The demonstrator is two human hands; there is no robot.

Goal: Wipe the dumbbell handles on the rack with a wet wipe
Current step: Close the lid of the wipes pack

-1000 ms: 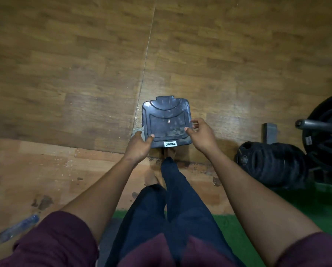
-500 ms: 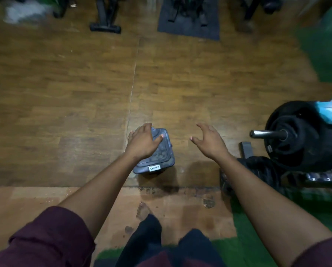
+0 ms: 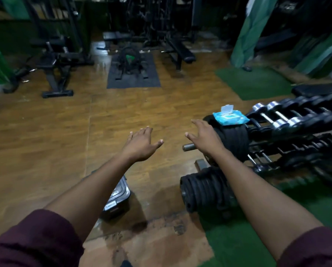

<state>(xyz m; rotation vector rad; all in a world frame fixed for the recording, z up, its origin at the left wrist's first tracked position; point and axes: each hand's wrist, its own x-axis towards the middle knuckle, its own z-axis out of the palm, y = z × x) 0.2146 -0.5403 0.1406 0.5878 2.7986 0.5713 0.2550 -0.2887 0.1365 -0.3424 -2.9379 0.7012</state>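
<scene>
Left grip: the left hand [image 3: 142, 143] hangs over the wooden floor [image 3: 45, 132] with fingers spread, holding nothing.
Right grip: the right hand [image 3: 203, 135] is spread too and empty, its fingertips near the wet wipe pack [image 3: 229, 117] but apart from it.
Just changed: half a second ago the left hand rested on the dark lidded box [image 3: 117, 197]; both hands have since let it go and risen, and the view has lifted from the floor to the gym. The box stands on the floor beneath the left forearm.
Meaning for the task: the box looks done with; no wipe is drawn yet, so wiping has not begun. Likely step: reach to the pack.
Wipe pack: blue, flip lid open, lying on top of the stacked weight plates [image 3: 232, 139] at the rack's near end.
Dumbbells: the dumbbell rack [image 3: 300, 132] runs off to the right, chrome handles [image 3: 277, 115] on its upper row, darker rows below, blurred.
Edges: a bar stub [image 3: 188, 147] juts from the plates under the right wrist; lower plates [image 3: 205, 191] lie beside the right forearm.
Open room: bare floor to the left and ahead; crowded on the right.
</scene>
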